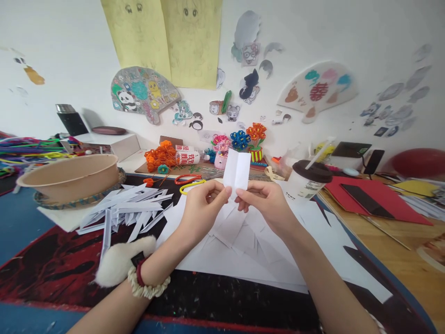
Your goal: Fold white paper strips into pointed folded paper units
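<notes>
A small piece of white paper (237,168) with a crease down its middle stands upright between my hands. My left hand (205,204) pinches its lower left corner between thumb and fingers. At the lower right corner, my right hand (266,202) grips it the same way. Beneath them lie several loose white paper pieces (239,236) on larger white sheets (278,273). Left of my left hand is a heap of folded white paper strips (132,208), and a fluffy white object (121,260) sits by my left wrist.
A beige basin (69,178) stands at the left. Scissors with red and yellow handles (189,181) lie behind my left hand. A lidded cup with a straw (309,178) is at the right, near red folders (371,197). Craft flowers (162,157) line the wall side.
</notes>
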`<state>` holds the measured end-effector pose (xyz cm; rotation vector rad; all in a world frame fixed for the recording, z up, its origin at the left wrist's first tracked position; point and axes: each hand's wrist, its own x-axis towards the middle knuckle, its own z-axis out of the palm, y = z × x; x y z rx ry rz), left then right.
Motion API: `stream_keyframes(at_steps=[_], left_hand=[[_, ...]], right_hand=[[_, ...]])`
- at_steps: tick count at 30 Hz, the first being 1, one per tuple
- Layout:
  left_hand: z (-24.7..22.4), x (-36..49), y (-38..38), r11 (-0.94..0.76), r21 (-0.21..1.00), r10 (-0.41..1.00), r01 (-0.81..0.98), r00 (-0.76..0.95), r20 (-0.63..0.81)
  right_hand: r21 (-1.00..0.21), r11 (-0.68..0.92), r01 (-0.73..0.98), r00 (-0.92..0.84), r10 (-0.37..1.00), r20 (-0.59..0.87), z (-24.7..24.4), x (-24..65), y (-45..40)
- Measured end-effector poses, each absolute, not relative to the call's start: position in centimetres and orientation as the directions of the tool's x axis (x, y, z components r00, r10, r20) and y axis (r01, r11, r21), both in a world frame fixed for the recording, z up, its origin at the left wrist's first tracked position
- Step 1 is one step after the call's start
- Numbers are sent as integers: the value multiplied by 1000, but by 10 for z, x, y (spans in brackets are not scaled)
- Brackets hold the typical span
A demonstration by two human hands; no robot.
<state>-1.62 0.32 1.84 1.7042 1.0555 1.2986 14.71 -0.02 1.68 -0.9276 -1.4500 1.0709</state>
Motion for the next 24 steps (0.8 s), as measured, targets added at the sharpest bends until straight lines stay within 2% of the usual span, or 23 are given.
stream_keyframes(at_steps=[6, 11, 24], left_hand=[[18, -15, 2, -442, 848, 897, 293, 144, 418], [18, -14, -1, -493, 797, 869, 350, 141, 475], [18, -14, -2, -536, 760, 839, 368, 131, 528]], right_hand=[[-949, 316, 10, -118, 943, 312, 17, 146, -1], [-957, 281, -72, -64, 956, 286, 16, 141, -3], [-921, 367, -132, 8, 929, 370, 13, 131, -6]])
